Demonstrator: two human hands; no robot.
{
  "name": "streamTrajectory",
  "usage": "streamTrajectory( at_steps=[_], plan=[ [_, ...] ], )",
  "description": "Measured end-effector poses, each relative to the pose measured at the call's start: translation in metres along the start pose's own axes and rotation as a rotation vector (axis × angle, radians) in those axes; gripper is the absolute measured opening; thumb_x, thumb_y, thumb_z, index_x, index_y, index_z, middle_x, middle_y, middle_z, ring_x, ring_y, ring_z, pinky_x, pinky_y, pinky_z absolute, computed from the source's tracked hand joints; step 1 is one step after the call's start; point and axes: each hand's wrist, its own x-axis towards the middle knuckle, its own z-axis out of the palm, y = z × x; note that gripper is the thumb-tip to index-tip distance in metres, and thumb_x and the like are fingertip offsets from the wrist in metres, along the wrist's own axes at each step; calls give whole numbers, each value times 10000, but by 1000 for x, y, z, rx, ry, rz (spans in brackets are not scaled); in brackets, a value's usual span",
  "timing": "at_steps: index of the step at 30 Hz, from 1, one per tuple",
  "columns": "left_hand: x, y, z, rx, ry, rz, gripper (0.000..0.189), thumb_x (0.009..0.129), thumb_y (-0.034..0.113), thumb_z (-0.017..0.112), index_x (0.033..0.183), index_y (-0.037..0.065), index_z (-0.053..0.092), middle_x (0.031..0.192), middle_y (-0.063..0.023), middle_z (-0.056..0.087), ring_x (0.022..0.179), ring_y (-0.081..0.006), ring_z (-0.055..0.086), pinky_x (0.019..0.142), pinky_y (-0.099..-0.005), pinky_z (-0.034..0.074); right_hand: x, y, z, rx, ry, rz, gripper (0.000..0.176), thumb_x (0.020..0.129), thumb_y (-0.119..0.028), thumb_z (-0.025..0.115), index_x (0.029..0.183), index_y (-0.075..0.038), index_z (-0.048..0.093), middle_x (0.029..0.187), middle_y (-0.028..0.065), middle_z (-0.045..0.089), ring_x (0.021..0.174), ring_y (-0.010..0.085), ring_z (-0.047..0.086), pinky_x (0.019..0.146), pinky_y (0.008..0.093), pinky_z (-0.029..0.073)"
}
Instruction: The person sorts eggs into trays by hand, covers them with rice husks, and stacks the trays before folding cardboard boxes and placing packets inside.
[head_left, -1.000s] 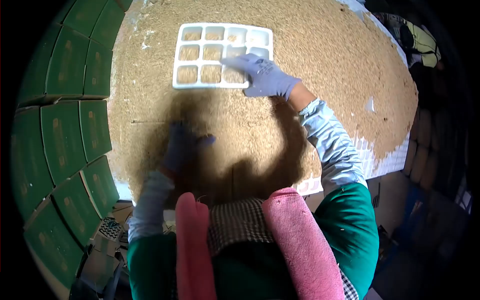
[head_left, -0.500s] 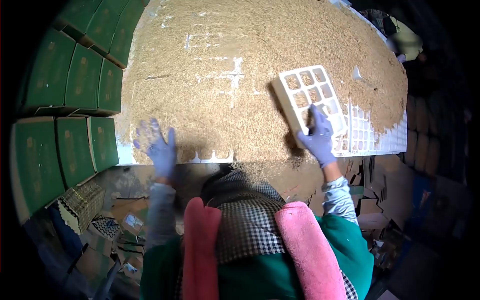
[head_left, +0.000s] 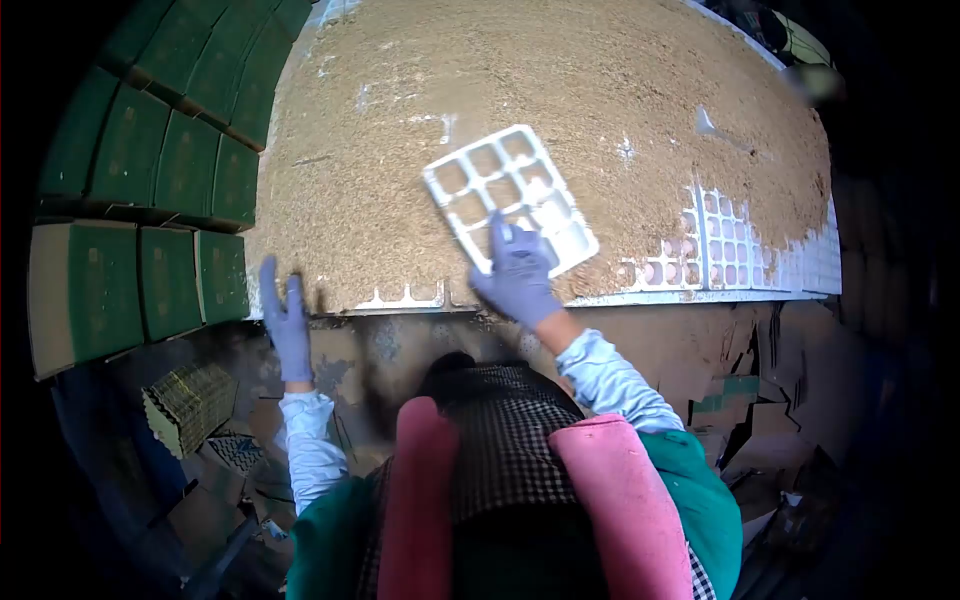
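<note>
A white tray with square cells (head_left: pixel 491 189) lies tilted on the layer of tan husks (head_left: pixel 370 210) that covers the table. My right hand (head_left: pixel 520 275), in a purple glove, grips the tray's near edge, its index finger reaching over the cells. Husk shows in several of the cells. Near the table's front left edge, my left hand (head_left: pixel 288 322), gloved too, has its fingers apart and holds nothing.
Green boxes (head_left: pixel 170 275) are stacked along the left. White cell trays (head_left: pixel 725 240) show through the husks at the right. A white scoop-like piece (head_left: pixel 705 122) lies farther back. Cardboard pieces (head_left: pixel 755 425) litter the floor. Part of another person (head_left: pixel 800 45) shows at the top right.
My right hand and the white tray have moved left across the husks. My left hand has shifted slightly left and nearer the table's front edge.
</note>
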Motion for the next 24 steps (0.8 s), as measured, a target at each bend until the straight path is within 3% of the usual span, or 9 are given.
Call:
streamTrajectory(
  at_steps=[5, 7, 9, 11, 13, 17, 19, 21, 24],
  plan=[
    [-28, 66, 78, 291, -437, 619, 738, 726, 276, 691, 1363, 70, 378, 1416, -176, 327, 1308, -371, 287, 1095, -485, 185, -13, 133, -71, 87, -63, 305, 822, 676, -368, 663, 1368, -45, 359, 1098, 197, 530, 989, 331, 520, 849, 418, 432],
    [-30, 94, 88, 341, -502, 719, 758, 713, 291, 688, 1374, 101, 368, 1427, -168, 313, 1313, -364, 282, 1097, -495, 180, -19, 106, -78, -58, 25, -280, 803, 649, -328, 681, 1363, -109, 386, 1145, 175, 530, 1017, 319, 525, 889, 398, 428],
    [-27, 103, 92, 388, -733, 836, 789, 691, 290, 690, 1384, 125, 352, 1429, -160, 311, 1316, -357, 280, 1100, -504, 172, -10, 56, -72, 198, -245, -541, 758, 653, -290, 668, 1346, -125, 410, 1240, 155, 490, 1107, 314, 489, 948, 399, 397],
    [-21, 70, 84, 596, -609, 882, 811, 671, 287, 695, 1384, 123, 345, 1340, -164, 407, 1265, -350, 349, 1102, -500, 171, 9, 23, -52, 202, -319, -676, 724, 669, -257, 659, 1342, -140, 417, 1263, 142, 478, 1157, 314, 462, 981, 392, 367],
    [-6, 47, 60, 788, -745, 695, 722, 727, 377, 663, 1337, 91, 401, 1182, -156, 505, 1198, -323, 413, 1094, -502, 172, 25, 2, -22, 240, -161, -816, 648, 711, -234, 662, 1310, -122, 444, 1277, 120, 469, 1217, 307, 415, 1022, 412, 321],
    [45, -9, 17, 881, -300, 430, 828, 714, 486, 651, 1380, 98, 348, 1059, -167, 556, 1088, -333, 485, 1088, -503, 150, 13, -9, -11, 333, 44, -667, 564, 771, -247, 648, 1286, -93, 475, 1259, 139, 503, 1182, 346, 449, 1023, 434, 335],
    [86, -25, 18, 1047, -284, 31, 829, 746, 513, 608, 1423, 156, 289, 1114, -203, 560, 1100, -346, 493, 1064, -493, 181, -12, 10, -8, 413, 72, -548, 529, 789, -238, 637, 1274, -85, 487, 1238, 143, 521, 1166, 342, 465, 1016, 428, 348],
    [115, -72, 40, 1098, -198, -60, 801, 774, 520, 569, 1444, 223, 246, 1209, -238, 530, 1136, -355, 488, 1027, -476, 227, -42, 44, -2, 484, -55, -335, 491, 794, -214, 634, 1250, -87, 500, 1199, 145, 542, 1123, 317, 502, 974, 404, 395],
    [115, -36, 73, 973, -381, -124, 804, 774, 525, 555, 1450, 248, 220, 1271, -244, 494, 1198, -365, 450, 991, -469, 273, -106, 81, -7, 509, -101, -121, 480, 820, -221, 617, 1261, -77, 495, 1226, 153, 535, 1110, 321, 515, 956, 393, 414]
  ],
)
